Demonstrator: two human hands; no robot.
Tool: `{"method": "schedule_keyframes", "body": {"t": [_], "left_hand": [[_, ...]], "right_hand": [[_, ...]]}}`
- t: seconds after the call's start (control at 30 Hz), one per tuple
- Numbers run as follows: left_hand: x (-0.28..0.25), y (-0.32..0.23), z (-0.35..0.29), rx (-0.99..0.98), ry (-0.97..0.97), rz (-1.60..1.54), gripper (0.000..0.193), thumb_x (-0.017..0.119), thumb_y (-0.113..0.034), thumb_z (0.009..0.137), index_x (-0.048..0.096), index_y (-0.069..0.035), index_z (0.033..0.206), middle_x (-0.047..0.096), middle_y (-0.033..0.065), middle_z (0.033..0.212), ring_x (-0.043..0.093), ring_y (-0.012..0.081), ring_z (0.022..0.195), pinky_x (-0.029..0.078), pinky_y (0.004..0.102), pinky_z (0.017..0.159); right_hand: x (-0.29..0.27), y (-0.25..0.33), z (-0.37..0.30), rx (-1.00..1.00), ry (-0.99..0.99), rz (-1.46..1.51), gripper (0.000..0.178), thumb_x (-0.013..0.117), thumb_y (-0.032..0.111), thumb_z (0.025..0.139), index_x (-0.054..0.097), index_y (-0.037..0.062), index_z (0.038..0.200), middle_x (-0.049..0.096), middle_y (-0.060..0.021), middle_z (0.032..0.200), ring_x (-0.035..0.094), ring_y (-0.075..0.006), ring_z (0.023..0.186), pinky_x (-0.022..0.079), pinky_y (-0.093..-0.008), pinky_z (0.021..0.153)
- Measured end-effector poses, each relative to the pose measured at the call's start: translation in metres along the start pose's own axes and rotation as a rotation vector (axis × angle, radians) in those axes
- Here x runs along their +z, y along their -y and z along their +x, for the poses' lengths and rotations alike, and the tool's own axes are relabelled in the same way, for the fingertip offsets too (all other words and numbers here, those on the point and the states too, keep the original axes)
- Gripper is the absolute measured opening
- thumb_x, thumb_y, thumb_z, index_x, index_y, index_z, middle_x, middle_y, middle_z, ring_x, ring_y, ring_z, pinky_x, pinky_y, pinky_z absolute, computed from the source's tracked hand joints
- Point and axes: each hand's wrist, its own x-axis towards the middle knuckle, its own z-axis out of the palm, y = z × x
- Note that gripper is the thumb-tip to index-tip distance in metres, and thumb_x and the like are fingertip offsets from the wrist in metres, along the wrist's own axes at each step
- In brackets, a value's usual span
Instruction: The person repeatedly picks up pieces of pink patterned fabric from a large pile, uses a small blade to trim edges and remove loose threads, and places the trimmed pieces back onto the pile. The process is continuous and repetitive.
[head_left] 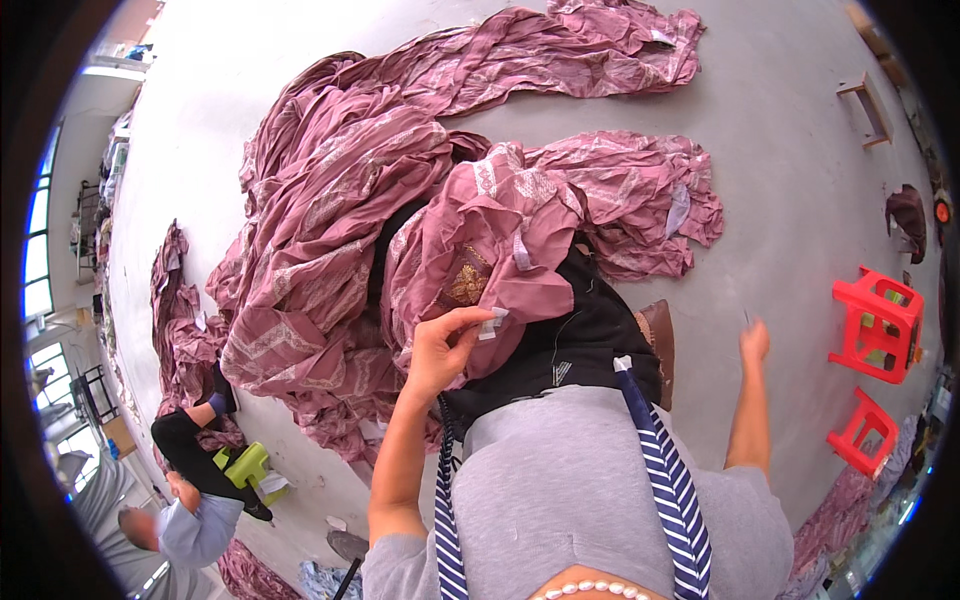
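Note:
A pink cloth (535,285) with pale patterned bands and a gold motif lies bunched over my lap. My left hand (440,352) is closed in a pinch at its near edge, beside a small white label (492,323). Out to the right, away from the cloth, my right hand (755,343) is held above the floor with its fingers closed. A thin, dark sliver shows at its fingertips, too small to name. Black fabric (560,350) covers my lap beneath the pink cloth.
A large heap of the same pink cloth (330,210) spreads over the grey floor (775,190) ahead and left. Two red plastic stools (880,325) stand at the right. At lower left a person (195,520) sits near a green stool (245,465).

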Motion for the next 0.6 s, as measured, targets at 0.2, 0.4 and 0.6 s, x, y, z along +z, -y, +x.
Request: {"method": "schedule_keyframes", "body": {"t": [0.2, 0.4, 0.6], "left_hand": [[0.004, -0.008, 0.005, 0.057, 0.011, 0.277, 0.019, 0.063, 0.002, 0.083, 0.067, -0.002, 0.101, 0.067, 0.0047, 0.089, 0.060, 0.0102, 0.077, 0.047, 0.0228, 0.069], [0.012, -0.042, 0.060, 0.338, -0.217, 0.531, 0.022, 0.070, -0.014, 0.082, 0.067, -0.002, 0.099, 0.066, 0.0094, 0.088, 0.062, 0.0205, 0.076, 0.048, 0.0307, 0.068], [0.037, -0.047, 0.095, -0.143, 0.034, 0.099, 0.027, 0.070, -0.020, 0.085, 0.066, 0.004, 0.097, 0.065, 0.0043, 0.078, 0.058, 0.0083, 0.069, 0.046, 0.0221, 0.062]], "right_hand": [[-0.120, 0.298, -0.086, -0.515, 0.312, 1.183, 0.028, 0.072, 0.020, 0.081, 0.065, 0.0040, 0.103, 0.063, -0.0057, 0.077, 0.056, -0.0120, 0.068, 0.048, -0.0277, 0.063], [-0.171, 0.391, -0.146, -0.867, 0.563, 1.185, 0.028, 0.074, 0.015, 0.080, 0.063, 0.0001, 0.101, 0.059, -0.0029, 0.072, 0.047, -0.0054, 0.061, 0.040, -0.0235, 0.054], [-0.182, 0.393, -0.168, -1.020, 0.304, 1.308, 0.025, 0.068, 0.000, 0.068, 0.062, 0.0036, 0.092, 0.061, -0.0118, 0.071, 0.062, -0.0228, 0.059, 0.047, -0.0303, 0.054]]}}
